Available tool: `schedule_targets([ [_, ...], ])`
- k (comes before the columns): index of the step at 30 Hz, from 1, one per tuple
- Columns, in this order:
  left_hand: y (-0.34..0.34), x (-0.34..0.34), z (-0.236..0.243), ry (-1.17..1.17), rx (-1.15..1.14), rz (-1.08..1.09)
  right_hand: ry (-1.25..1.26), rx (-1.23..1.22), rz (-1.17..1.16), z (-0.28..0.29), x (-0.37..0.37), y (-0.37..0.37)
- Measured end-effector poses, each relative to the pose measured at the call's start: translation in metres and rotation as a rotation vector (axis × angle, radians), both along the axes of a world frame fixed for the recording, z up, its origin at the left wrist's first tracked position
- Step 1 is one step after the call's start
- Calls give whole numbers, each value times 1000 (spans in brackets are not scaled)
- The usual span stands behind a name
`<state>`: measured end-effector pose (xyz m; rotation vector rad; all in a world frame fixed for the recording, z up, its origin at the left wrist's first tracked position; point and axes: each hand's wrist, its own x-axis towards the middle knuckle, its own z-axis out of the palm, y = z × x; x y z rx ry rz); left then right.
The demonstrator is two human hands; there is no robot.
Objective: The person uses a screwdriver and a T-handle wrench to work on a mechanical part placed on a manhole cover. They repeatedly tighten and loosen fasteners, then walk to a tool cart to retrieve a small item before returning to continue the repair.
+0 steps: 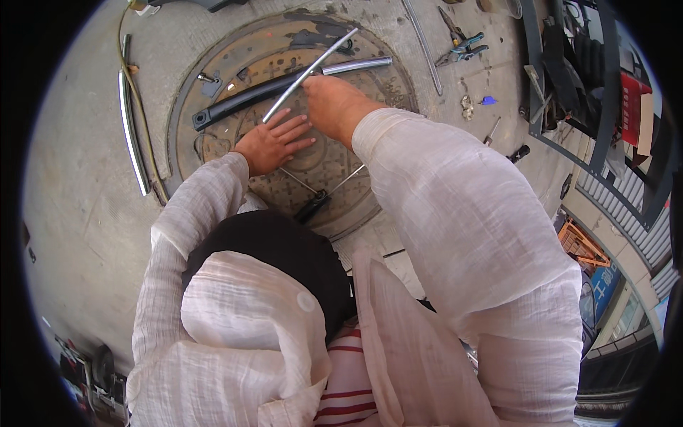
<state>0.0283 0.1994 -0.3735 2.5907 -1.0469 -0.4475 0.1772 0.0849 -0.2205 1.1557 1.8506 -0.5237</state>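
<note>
My right hand is closed around a slim silver metal rod, which slants over a long black bar. The bar has a squared end with a hole at its left, and a chrome tube continues its line to the right. My left hand has its fingers spread, just below the rod's lower end. Both hands are over a round, patterned metal cover in the ground. Below them lies a black-handled tool, with thin metal shafts close by; my clothing partly covers that spot.
A curved chrome strip and a thin hose lie at the left. Another strip, pliers with blue-green grips and a small blue piece are at the right. Beyond stands a dark metal frame by a red box.
</note>
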Motion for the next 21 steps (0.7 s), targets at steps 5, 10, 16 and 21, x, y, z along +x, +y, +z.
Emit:
schedule_targets([
  [5, 5, 11, 21, 182, -23, -35, -8, 30, -77, 5, -4, -6],
  [10, 3, 12, 38, 254, 70, 61, -18, -8, -37, 26, -8, -16],
  [16, 2, 16, 38, 207, 107, 14, -91, 268, -62, 42, -21, -59],
  [21, 2, 14, 34, 207, 81, 54, -189, 408, -75, 45, -33, -85],
])
